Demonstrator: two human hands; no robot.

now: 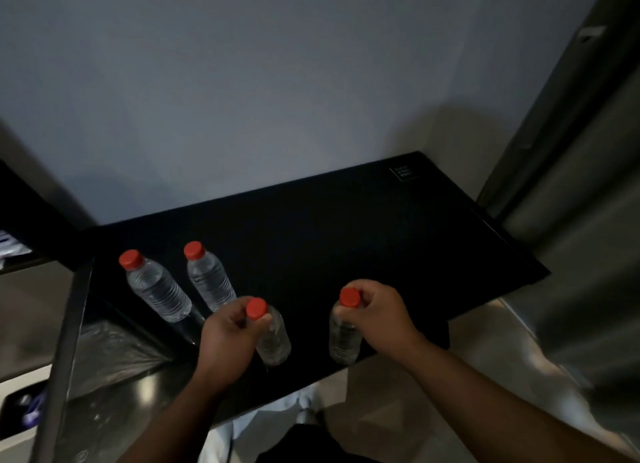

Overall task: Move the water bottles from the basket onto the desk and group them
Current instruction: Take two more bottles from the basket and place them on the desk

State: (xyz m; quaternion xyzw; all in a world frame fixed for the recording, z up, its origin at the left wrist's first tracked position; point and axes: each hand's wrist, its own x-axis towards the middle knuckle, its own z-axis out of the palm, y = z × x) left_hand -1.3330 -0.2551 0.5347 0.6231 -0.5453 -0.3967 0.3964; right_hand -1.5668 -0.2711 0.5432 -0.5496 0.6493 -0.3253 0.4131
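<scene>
Water bottles, four in all, are gathered over the near left part of the desk point(346, 227), a broad flat slab with a matte black top and straight, sharp edges. Behind it rises a plain, smooth grey wall point(277, 81). To the right stands a tall grey panel point(571, 203) with a dull sheen, too blurred to name. Left of the desk and lower down lies crinkled, glossy clear plastic sheeting point(110, 348).

The left hand point(228, 334) curls fingers and thumb round the neck of the left-held bottle point(275, 343), just under its cap. The right hand point(377, 313) grips the neck of the right-held bottle point(343, 338) the same way. Both bottles are upright near the front edge, apart from each other; whether their bases touch the top I cannot tell.

Beyond the left hand, the far-left bottle point(157, 289) and the middle bottle point(209, 279) stand free on the black top, side by side with a gap between. All four are slim cylinders of clear, ribbed plastic, each closed by a round, smooth red cap point(131, 260). A thin white square mark point(402, 174) sits at the desk's far right corner.
</scene>
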